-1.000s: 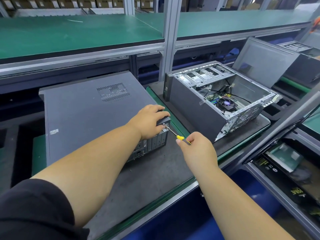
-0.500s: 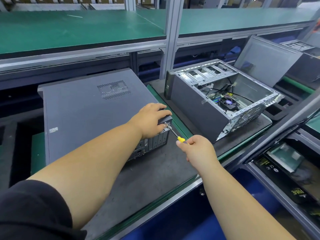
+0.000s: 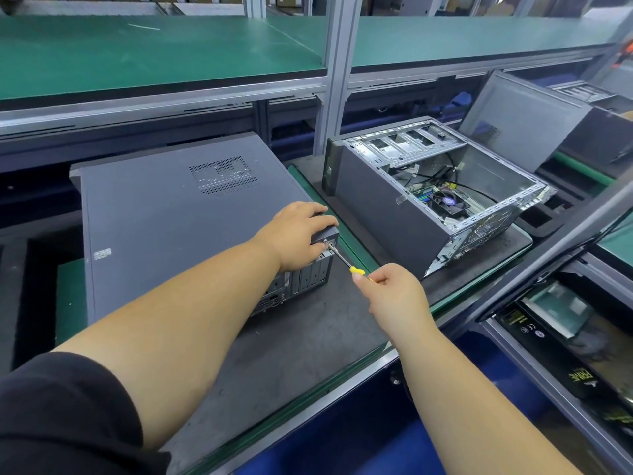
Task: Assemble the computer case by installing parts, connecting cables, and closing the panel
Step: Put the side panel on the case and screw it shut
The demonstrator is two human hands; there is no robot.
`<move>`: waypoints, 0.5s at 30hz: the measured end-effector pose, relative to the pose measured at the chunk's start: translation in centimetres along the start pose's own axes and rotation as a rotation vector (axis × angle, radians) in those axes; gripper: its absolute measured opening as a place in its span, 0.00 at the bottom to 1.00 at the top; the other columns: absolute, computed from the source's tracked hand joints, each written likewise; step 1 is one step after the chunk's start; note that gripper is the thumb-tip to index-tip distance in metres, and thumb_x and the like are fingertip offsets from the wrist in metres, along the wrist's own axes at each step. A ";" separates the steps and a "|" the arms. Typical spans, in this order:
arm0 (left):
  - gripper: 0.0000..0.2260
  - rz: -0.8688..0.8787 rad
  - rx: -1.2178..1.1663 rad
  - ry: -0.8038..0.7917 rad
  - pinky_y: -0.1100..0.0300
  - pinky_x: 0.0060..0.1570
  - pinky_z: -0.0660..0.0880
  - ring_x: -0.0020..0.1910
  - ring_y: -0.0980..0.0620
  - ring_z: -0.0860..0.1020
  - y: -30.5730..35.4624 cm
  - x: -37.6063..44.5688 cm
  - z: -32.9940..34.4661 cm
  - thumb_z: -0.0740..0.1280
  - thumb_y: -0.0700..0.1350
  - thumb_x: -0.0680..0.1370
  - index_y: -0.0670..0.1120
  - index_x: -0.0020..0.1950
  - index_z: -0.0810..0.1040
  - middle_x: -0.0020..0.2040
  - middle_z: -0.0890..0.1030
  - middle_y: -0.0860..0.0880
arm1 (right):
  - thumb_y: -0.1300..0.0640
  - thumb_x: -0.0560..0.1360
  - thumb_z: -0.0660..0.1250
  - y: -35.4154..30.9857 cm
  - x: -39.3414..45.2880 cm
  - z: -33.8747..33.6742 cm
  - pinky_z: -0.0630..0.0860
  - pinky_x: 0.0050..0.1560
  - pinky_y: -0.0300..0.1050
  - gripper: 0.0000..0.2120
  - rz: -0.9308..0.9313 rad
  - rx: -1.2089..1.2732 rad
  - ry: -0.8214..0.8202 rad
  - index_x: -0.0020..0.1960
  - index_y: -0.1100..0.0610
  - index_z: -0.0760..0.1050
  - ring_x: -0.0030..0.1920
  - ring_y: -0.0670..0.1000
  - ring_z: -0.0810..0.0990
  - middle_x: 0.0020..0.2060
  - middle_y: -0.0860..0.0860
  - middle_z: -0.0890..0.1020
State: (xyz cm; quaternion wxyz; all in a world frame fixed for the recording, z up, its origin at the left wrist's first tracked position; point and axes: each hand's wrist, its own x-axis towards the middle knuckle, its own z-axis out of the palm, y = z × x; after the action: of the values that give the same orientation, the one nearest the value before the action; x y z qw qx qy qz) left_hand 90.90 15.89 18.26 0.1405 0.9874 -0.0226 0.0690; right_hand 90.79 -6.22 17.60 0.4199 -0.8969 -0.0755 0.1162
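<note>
Dark grey case (image 3: 164, 214) with a dotted vent patch, yellow-handled screwdriver (image 3: 346, 262), green shelf mat (image 3: 137, 53).

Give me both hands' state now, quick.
Left hand: curled over the closed case's rear top corner, gripping it.
Right hand: gripping the yellow-handled screwdriver.

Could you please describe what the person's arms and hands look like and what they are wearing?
Both forearms are bare, with no gloves, watch, rings or wrist strap to be seen on the left hand or the right hand. A black sleeve of soft fabric covers the left upper arm down to about the elbow. No sleeve shows on the right arm within the frame.
</note>
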 end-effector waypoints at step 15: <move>0.21 -0.005 -0.011 0.003 0.48 0.71 0.61 0.73 0.47 0.60 -0.1 0.0 0.1 0.65 0.51 0.79 0.55 0.72 0.70 0.74 0.65 0.51 | 0.45 0.76 0.70 -0.3 -0.5 0.2 0.67 0.33 0.44 0.16 0.014 0.020 -0.050 0.39 0.54 0.70 0.30 0.48 0.71 0.29 0.46 0.73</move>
State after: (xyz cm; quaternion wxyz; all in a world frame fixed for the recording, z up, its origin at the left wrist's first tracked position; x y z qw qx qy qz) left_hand 90.92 15.95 18.10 0.1462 0.9865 -0.0204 0.0702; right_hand 90.23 -5.98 17.81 0.4261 -0.8899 -0.0785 0.1426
